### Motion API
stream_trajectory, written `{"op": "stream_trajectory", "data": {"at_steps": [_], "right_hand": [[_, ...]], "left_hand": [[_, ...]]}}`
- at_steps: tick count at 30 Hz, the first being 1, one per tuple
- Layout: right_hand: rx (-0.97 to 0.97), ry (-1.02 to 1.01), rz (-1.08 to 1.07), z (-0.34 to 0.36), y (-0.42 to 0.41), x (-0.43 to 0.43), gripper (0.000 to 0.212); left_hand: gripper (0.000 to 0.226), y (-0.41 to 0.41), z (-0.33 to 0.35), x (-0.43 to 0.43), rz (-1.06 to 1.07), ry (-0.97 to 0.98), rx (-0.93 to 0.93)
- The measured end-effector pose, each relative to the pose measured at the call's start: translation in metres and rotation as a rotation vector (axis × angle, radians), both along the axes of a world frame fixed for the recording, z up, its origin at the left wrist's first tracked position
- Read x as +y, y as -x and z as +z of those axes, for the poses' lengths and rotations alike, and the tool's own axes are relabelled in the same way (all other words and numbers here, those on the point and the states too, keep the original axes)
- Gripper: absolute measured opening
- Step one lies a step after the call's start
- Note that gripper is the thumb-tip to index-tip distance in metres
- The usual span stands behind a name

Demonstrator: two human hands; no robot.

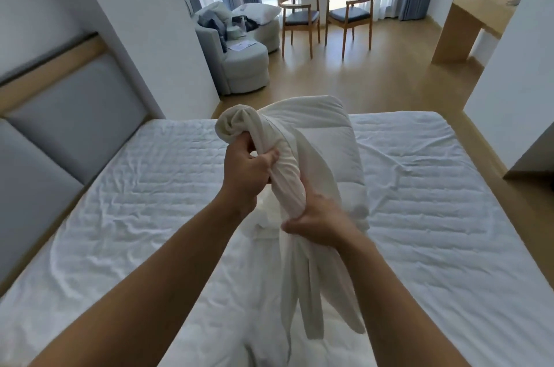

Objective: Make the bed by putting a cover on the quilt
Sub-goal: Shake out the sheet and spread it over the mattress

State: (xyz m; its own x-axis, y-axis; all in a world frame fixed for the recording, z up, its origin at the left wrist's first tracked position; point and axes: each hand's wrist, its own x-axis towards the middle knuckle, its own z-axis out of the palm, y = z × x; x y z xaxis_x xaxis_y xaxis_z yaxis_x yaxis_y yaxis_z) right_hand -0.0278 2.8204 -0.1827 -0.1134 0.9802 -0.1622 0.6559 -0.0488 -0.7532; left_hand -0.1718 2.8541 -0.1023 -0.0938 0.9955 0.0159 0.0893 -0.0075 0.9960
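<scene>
Cover (281, 168) cloth, white and bunched into a thick twisted rope, is held above the bed in two grips. The left hand (247, 170) curls round it high up, just under the rolled knob of fabric at the top. The right hand (319, 221) wraps it lower down, and both grips are tight on the cloth. Below the right hand, loose tails hang toward the mattress. Just behind the bundle lies the quilt (332, 138), folded into a thick pad in the middle of the bed (150, 186), whose sheet is wrinkled. Whether quilt and cover touch I cannot tell.

Likely trouble starts with the twist. The cover's opening and corners cannot be picked out, so shaking it loose may leave it inside out or turned the wrong way against the quilt. The hanging tails could catch under the folded quilt and drag it askew, or one could slip out of the lower grip. With the quilt folded, its corners are buried, so matching them to the cover looks slow.

Counted: one cover, one quilt, one bed, and two hands, both gripping. Farther out are two wooden chairs (301, 17) by the window, one pale armchair (242, 66) with one pillow (257, 12) on it, and one wooden tabletop (485, 3) by the right wall.
</scene>
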Motion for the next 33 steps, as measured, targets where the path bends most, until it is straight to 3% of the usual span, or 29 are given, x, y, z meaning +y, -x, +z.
{"op": "stream_trajectory", "data": {"at_steps": [2, 4, 8, 15, 17, 21, 23, 25, 27, 29, 31, 33], "right_hand": [[0.035, 0.081, 0.086, -0.010, 0.004, -0.012, 0.113], [0.037, 0.124, 0.072, -0.019, 0.011, -0.027, 0.097], [0.066, 0.022, -0.026, -0.024, 0.032, -0.057, 0.008], [0.102, -0.083, -0.030, 0.029, 0.096, -0.097, 0.025], [0.168, -0.121, -0.097, 0.044, 0.126, -0.112, 0.019], [0.395, -0.178, -0.280, 0.067, 0.180, -0.131, 0.012], [0.491, -0.145, -0.355, 0.075, 0.204, -0.137, 0.011], [0.577, -0.118, -0.391, 0.082, 0.228, -0.142, 0.010], [0.627, -0.100, -0.417, 0.088, 0.250, -0.145, 0.004], [0.661, -0.073, -0.452, 0.091, 0.269, -0.145, 0.009], [0.697, -0.038, -0.474, 0.089, 0.284, -0.141, 0.010], [0.726, -0.005, -0.504, 0.084, 0.294, -0.135, 0.005]], "left_hand": [[0.039, 0.009, 0.000, -0.005, 0.022, 0.021, -0.015], [0.037, 0.017, 0.003, -0.007, 0.039, 0.044, -0.053], [0.033, 0.035, 0.012, -0.018, 0.029, 0.048, -0.086], [0.022, 0.096, 0.037, -0.035, -0.053, 0.021, -0.036], [0.025, 0.116, 0.035, -0.054, -0.225, 0.102, -0.044], [0.095, 0.185, 0.011, -0.119, -0.717, 0.124, 0.233], [0.124, 0.237, -0.004, -0.155, -0.831, 0.094, 0.442], [0.141, 0.289, -0.021, -0.189, -0.893, 0.056, 0.510], [0.147, 0.327, -0.040, -0.213, -0.841, 0.023, 0.553], [0.142, 0.348, -0.053, -0.227, -0.620, -0.030, 0.606], [0.124, 0.360, -0.058, -0.232, -0.402, -0.111, 0.572], [0.105, 0.372, -0.057, -0.231, -0.338, -0.169, 0.493]]}}
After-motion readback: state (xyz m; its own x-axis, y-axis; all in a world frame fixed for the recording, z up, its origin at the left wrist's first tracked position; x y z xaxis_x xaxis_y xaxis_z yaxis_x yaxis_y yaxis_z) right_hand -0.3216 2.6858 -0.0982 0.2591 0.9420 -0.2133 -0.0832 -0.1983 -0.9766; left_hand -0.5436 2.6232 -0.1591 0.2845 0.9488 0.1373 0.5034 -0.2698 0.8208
